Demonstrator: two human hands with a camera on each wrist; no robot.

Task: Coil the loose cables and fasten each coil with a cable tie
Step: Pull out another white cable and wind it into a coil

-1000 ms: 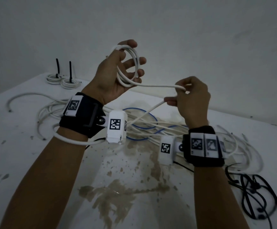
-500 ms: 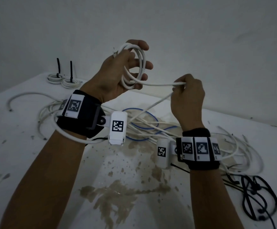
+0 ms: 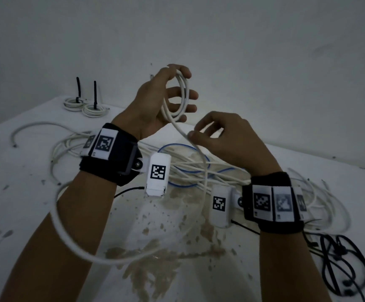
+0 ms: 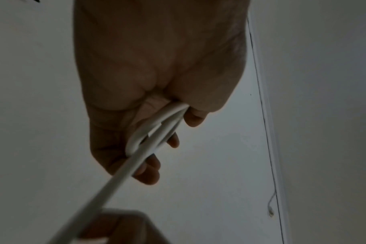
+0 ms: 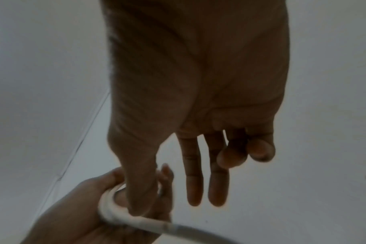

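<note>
In the head view my left hand (image 3: 172, 94) is raised above the table and grips a small coil of white cable (image 3: 185, 92), its loops hanging over the curled fingers. The left wrist view shows the same coil (image 4: 150, 130) pressed between thumb and fingers. From the coil the cable (image 3: 200, 153) runs down past my right hand (image 3: 207, 131), which sits just below and to the right. The right fingers (image 5: 193, 173) are loosely spread, and only the thumb tip touches the cable (image 5: 157, 226). The slack swings in a wide loop (image 3: 56, 205) over my left forearm.
Two tied coils with upright black ties (image 3: 85, 106) lie at the back left. A tangle of loose white cables and one blue cable (image 3: 185, 168) covers the table middle. Black cable ties (image 3: 340, 269) lie front right. Brown stains (image 3: 155, 262) mark the near tabletop; a wall stands behind.
My right hand has let go of its pinch and dropped closer under the left hand. The stretched length has joined the coil, and the slack has swung over my left forearm.
</note>
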